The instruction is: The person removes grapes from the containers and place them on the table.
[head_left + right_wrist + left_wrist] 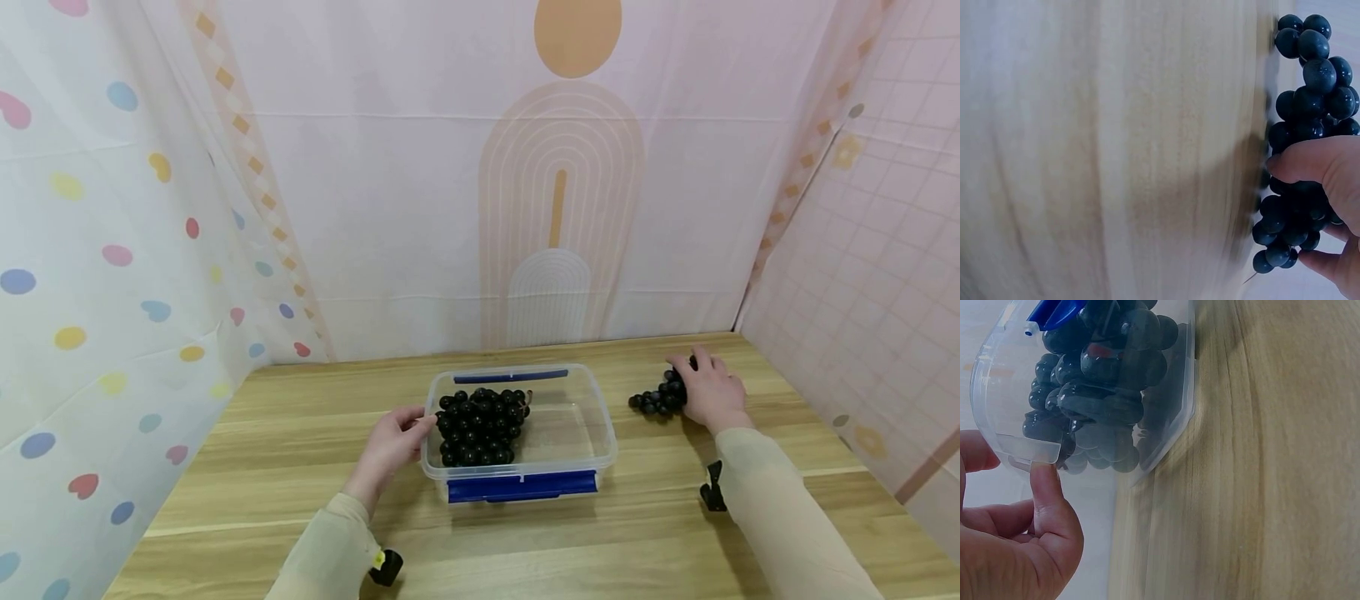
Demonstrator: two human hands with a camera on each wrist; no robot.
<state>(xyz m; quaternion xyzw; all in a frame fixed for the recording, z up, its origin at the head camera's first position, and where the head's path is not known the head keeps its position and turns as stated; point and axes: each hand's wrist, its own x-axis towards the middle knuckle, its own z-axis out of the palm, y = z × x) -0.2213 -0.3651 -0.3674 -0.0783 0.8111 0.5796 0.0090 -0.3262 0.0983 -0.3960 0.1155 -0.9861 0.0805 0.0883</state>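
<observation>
A clear plastic container (pixel 562 425) with blue side clips stands on the wooden table, a bunch of black grapes (pixel 480 425) filling its left part. At its left rim is my left hand (pixel 393 446); in the left wrist view the thumb (pixel 1047 487) and fingers pinch the container's edge. On the right, my right hand (pixel 712 390) grips a second bunch of dark grapes (pixel 660 400) from above. The right wrist view shows the thumb (pixel 1304 159) across this bunch, which lies along the tabletop. Part of the bunch is hidden under the hand.
The wooden table (pixel 300 467) meets a pale patterned curtain (pixel 390 208) at the back. Similar cloth hangs at the left and right sides. A black wrist camera (pixel 387 568) hangs by the left sleeve, another black piece (pixel 712 487) by the right.
</observation>
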